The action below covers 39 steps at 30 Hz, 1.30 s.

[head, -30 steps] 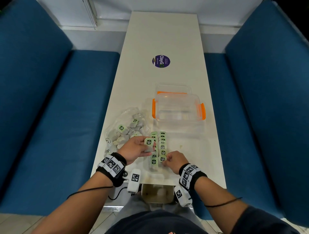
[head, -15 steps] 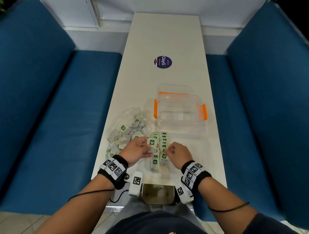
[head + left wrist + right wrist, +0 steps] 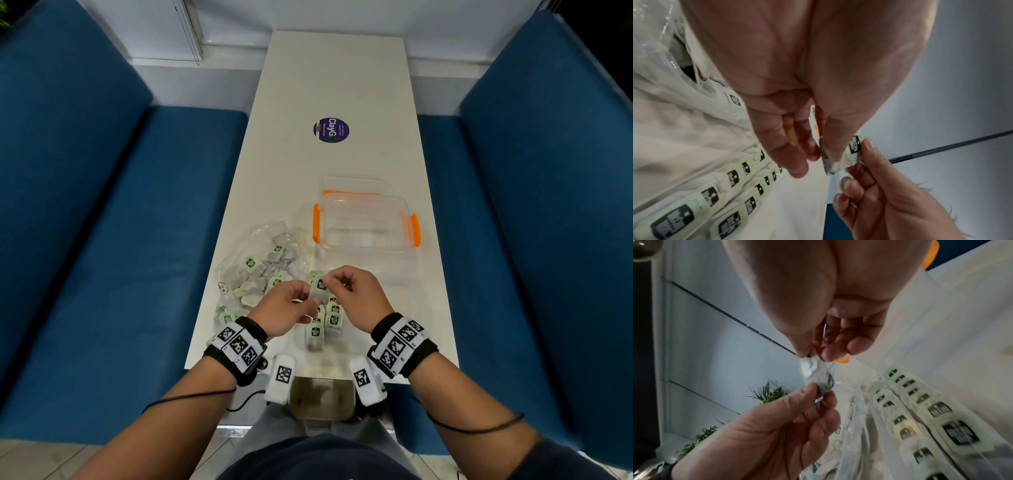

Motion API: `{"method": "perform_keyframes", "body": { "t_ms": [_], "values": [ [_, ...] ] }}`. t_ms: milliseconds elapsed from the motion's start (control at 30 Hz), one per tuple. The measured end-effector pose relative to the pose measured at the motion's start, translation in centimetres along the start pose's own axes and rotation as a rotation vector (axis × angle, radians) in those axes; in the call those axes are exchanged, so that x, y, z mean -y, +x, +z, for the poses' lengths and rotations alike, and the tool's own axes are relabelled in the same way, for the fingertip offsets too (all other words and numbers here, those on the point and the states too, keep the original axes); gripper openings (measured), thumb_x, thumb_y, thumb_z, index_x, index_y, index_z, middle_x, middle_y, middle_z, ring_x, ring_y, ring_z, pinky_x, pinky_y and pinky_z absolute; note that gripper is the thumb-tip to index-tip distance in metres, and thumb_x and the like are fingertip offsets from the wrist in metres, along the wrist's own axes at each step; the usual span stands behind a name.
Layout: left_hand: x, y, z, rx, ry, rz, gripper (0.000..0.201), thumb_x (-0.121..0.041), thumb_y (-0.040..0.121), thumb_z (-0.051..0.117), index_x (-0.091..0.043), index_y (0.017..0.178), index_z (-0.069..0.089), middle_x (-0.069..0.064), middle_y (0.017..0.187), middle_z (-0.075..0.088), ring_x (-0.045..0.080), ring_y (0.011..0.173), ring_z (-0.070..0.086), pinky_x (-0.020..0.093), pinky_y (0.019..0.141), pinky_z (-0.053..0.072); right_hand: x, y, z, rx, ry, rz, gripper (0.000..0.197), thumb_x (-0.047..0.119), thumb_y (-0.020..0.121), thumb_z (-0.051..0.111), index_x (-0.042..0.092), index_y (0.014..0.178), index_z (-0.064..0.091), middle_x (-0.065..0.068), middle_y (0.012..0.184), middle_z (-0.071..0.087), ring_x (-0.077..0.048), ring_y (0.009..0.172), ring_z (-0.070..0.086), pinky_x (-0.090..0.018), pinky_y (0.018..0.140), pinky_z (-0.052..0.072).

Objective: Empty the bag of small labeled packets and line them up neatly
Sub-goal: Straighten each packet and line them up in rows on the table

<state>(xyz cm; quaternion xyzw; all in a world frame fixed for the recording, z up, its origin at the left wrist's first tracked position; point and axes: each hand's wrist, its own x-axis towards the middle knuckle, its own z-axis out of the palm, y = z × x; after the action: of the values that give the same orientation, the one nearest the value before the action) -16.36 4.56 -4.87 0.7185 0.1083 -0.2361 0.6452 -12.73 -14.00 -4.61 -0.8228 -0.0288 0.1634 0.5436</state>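
One small packet with a green and black label (image 3: 320,286) is held up between both hands above the rows. My left hand (image 3: 310,297) pinches its lower end and my right hand (image 3: 334,281) pinches its upper end. The left wrist view shows the packet (image 3: 846,154) between thumb and fingers. In the right wrist view the same packet (image 3: 816,371) hangs crumpled between the two pinches. Beneath the hands, two neat rows of packets (image 3: 325,323) lie on the white table (image 3: 342,85). The clear plastic bag (image 3: 260,267) holding several more packets lies to the left.
A clear box with orange clips (image 3: 364,222) stands just beyond the rows, its lid behind it. A round purple sticker (image 3: 331,130) sits further up the table. Blue bench seats (image 3: 120,240) flank both sides.
My right hand left the near end of the rows and came up to the packet in my left hand. Both hands now pinch it, lifted slightly above the rows.
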Motion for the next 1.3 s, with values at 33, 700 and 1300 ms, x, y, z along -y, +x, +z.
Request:
{"method": "perform_keyframes", "body": {
  "t_ms": [33,700,1300],
  "values": [
    [0.1,0.0,0.0,-0.006,0.012,0.010,0.008,-0.017,0.097,0.069,-0.010,0.092,0.068,0.004,0.084,0.071,0.020,0.081,0.071,0.029,0.073,0.059,-0.2,-0.2,0.1,0.000,0.004,0.007,0.018,0.044,0.089,0.070,0.026,0.085,0.072,0.001,0.083,0.072,-0.021,0.077,0.066,-0.037,0.075,0.055],
    [5.4,-0.4,-1.2,0.088,0.540,-0.277,0.026,-0.038,0.095,0.067,-0.019,0.111,0.059,0.002,0.095,0.068,0.015,0.076,0.066,0.028,0.069,0.053,-8.9,-1.9,1.0,0.359,-0.452,0.428,0.034,0.029,0.093,0.072,0.009,0.066,0.063,0.000,0.063,0.055,-0.016,0.059,0.051,-0.029,0.062,0.048],
    [7.1,0.3,0.1,0.148,0.607,-0.196,0.066,-0.016,0.097,0.059,-0.025,0.155,0.029,-0.007,0.080,0.059,0.014,0.073,0.057,0.026,0.069,0.047,-7.3,-2.4,2.4,0.341,-0.434,0.371,0.064,0.029,0.091,0.066,0.034,0.147,0.034,0.002,0.120,0.069,-0.021,0.095,0.066,-0.041,0.090,0.056]
  ]
}}
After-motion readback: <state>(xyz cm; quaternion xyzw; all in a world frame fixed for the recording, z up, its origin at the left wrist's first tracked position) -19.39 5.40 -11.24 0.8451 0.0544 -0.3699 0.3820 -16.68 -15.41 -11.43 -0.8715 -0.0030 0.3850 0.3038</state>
